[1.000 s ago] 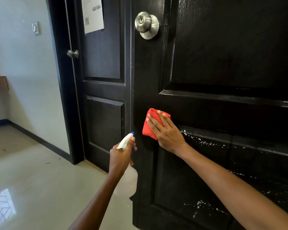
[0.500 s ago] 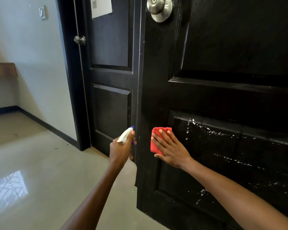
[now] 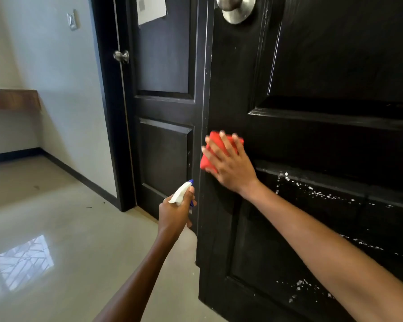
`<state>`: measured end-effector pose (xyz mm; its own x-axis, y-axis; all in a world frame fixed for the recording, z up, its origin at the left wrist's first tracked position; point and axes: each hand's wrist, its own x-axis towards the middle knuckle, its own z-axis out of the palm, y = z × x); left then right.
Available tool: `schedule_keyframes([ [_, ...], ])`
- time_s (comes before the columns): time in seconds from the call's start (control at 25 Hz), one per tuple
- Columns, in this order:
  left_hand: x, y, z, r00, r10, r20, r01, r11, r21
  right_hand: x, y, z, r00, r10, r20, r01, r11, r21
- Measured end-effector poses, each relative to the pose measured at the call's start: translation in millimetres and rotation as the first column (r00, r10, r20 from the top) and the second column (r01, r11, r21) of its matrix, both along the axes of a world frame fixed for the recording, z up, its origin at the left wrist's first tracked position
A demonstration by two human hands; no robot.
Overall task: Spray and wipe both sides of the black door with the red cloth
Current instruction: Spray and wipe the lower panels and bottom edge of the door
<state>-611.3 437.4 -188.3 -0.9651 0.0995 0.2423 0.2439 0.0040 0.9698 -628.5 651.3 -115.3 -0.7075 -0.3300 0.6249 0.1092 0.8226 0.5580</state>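
The right hand (image 3: 230, 166) is pressing the red cloth (image 3: 213, 149) flat against the black door (image 3: 323, 66), its fingers straight and spread over the folded cloth, so this grip is splayed open rather than curled. The cloth is lying near the door's free edge, on the flat rail between the upper panel and the lower panel, well below the silver door knob (image 3: 236, 8) at the top of the view. White droplets of spray (image 3: 316, 194) are clinging to the lower panel to the right of the wrist, with more specks lower down near the bottom of the door. The left hand (image 3: 175, 212) is holding the spray bottle (image 3: 180, 194) just beside the door's edge, its fingers curled around the neck, so that grip is closing on the bottle; the white head with its blue tip is pointing up and toward the door, and the bottle's body is hiding behind the hand. Behind, a second black door (image 3: 163, 66) with a paper sheet (image 3: 151, 8) on it is standing shut, and the glossy floor (image 3: 56, 228) is reflecting a window.
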Motion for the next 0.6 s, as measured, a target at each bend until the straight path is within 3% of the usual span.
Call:
schedule_keyframes([
  [0.08,-2,-1,-4,1.0,0.01,0.007,-0.01,1.0,-0.004,-11,-7,11,0.998,-0.016,-0.053,0.015,1.0,-0.026],
  [0.2,-4,-2,-23,0.999,0.03,0.035,-0.029,0.999,-0.037,-11,-7,-39,0.997,0.043,-0.056,-0.044,0.999,0.001],
  [0.32,-2,-1,-51,0.998,0.04,0.042,-0.037,0.997,-0.074,-2,-7,-134,0.982,0.06,0.177,-0.065,0.998,0.024],
  [0.44,4,1,-83,0.998,0.038,0.051,-0.033,0.994,-0.104,14,-3,-227,0.87,-0.021,0.492,-0.051,0.99,0.132],
  [0.52,8,1,-96,0.997,0.043,0.057,-0.035,0.991,-0.132,26,3,-257,0.789,-0.125,0.601,-0.077,0.951,0.299],
  [0.6,11,0,-101,0.997,0.036,0.074,-0.025,0.99,-0.139,34,10,-252,0.781,-0.118,0.613,-0.126,0.932,0.34],
])
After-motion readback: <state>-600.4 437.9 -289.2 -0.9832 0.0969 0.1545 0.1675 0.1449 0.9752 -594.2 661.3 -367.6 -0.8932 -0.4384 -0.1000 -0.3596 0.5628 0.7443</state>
